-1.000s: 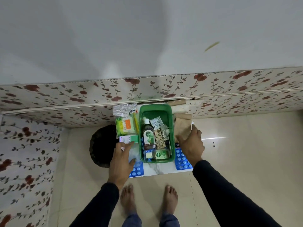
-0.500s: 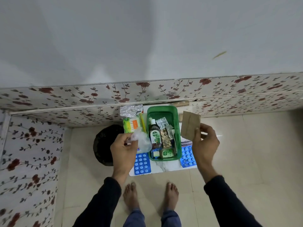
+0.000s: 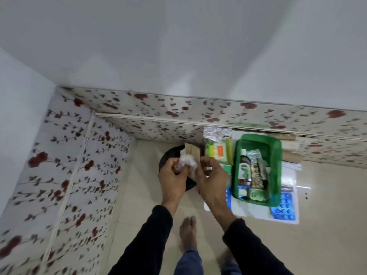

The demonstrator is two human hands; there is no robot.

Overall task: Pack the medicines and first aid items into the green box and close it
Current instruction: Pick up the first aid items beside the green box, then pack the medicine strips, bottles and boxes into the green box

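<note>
Green box point(image 3: 276, 153) open on a small white table point(image 3: 252, 212) by the flowery wall, well to the right of both hands. Inside: a brown bottle point(image 3: 243, 166), pill strips, small packs. More packs just left of it. Left hand point(image 3: 172, 180) pinching a crinkly clear wrapper point(image 3: 187, 161). Right hand point(image 3: 212, 175) gripping a brown card piece point(image 3: 192, 153). Both raised over a round black bin point(image 3: 170, 153) on the floor.
</note>
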